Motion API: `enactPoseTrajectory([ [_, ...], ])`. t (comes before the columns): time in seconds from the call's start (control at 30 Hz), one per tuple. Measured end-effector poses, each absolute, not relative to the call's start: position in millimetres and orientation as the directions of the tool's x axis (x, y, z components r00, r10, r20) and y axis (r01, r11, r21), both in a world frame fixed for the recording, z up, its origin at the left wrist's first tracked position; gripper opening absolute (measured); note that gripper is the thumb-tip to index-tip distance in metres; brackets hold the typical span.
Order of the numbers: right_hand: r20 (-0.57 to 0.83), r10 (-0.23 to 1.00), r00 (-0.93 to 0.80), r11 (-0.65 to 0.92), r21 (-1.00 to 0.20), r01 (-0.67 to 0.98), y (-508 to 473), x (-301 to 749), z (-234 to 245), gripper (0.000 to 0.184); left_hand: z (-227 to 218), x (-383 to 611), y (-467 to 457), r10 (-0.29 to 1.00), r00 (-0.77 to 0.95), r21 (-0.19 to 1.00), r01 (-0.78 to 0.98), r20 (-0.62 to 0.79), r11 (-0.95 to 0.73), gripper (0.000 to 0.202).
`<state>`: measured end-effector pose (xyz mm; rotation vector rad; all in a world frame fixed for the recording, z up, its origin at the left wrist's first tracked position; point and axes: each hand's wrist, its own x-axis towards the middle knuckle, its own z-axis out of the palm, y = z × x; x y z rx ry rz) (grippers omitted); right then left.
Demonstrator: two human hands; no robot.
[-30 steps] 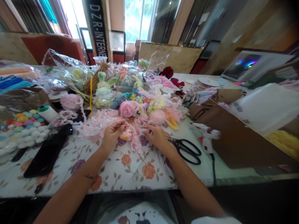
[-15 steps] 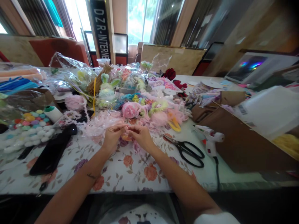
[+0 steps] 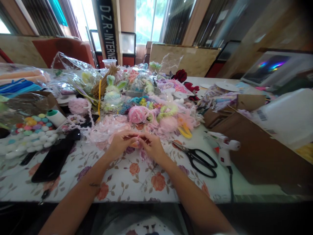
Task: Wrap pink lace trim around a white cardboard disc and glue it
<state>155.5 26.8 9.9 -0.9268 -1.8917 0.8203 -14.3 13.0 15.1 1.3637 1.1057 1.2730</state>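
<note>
Between left hand (image 3: 119, 144) and right hand (image 3: 153, 147), orange piece (image 3: 135, 144) spans crosswise.

Tablecloth (image 3: 137, 184) bare near edge; craft pile (image 3: 146, 112) behind, scissors (image 3: 198, 158) right

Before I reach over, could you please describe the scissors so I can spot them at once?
On the floral tablecloth, look right of the person's right hand. The scissors lie flat there, between that hand and the white glue gun; black handles set them apart from the pastel fluff.
</note>
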Motion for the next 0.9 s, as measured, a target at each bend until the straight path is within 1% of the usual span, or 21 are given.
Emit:
enactPoseTrajectory([
  [0.07,0.425,0.809,-0.406,0.566,-0.752,0.339,27,157,8,0.018,16,-18,15,0.985,0.068,0.984,0.072,0.156,-0.161,0.022],
  [0.17,0.440,0.790,-0.426,0.601,-0.694,0.397,27,157,5,0.019,16,-23,17,0.974,0.092,0.956,0.189,0.208,-0.223,0.020],
  [0.27,0.446,0.803,-0.395,0.587,-0.704,0.399,28,157,2,0.016,14,-25,17,0.966,0.108,0.931,0.258,0.237,-0.257,0.019],
  [0.37,0.424,0.835,-0.350,0.544,-0.728,0.417,30,159,2,0.015,12,-28,18,0.970,0.091,0.933,0.267,0.225,-0.241,0.020],
  [0.4,0.433,0.838,-0.331,0.543,-0.710,0.448,30,160,3,0.016,12,-30,19,0.970,0.071,0.934,0.262,0.231,-0.241,0.020],
  [0.47,0.497,0.805,-0.324,0.590,-0.611,0.528,31,160,5,0.019,13,-34,19,0.970,-0.003,0.943,0.235,0.242,-0.235,0.022],
  [0.53,0.568,0.726,-0.386,0.670,-0.462,0.581,30,159,5,0.025,14,-39,19,0.970,-0.080,0.961,0.179,0.229,-0.212,0.023],
  [0.57,0.583,0.686,-0.435,0.706,-0.392,0.589,29,158,4,0.028,14,-41,19,0.971,-0.109,0.970,0.144,0.213,-0.197,0.024],
  [0.63,0.567,0.637,-0.522,0.750,-0.298,0.591,28,155,2,0.030,12,-44,18,0.974,-0.137,0.982,0.072,0.181,-0.172,0.025],
  [0.7,0.529,0.629,-0.570,0.759,-0.259,0.597,28,153,0,0.025,9,-46,17,0.979,-0.136,0.988,0.010,0.154,-0.154,0.026],
  [0.77,0.498,0.637,-0.588,0.756,-0.257,0.602,29,156,1,0.023,6,-46,16,0.982,-0.140,0.990,-0.042,0.127,-0.134,0.027],
  [0.9,0.466,0.669,-0.579,0.731,-0.271,0.626,37,169,5,0.035,3,-44,13,0.987,-0.145,0.989,-0.124,0.063,-0.082,0.029],
])
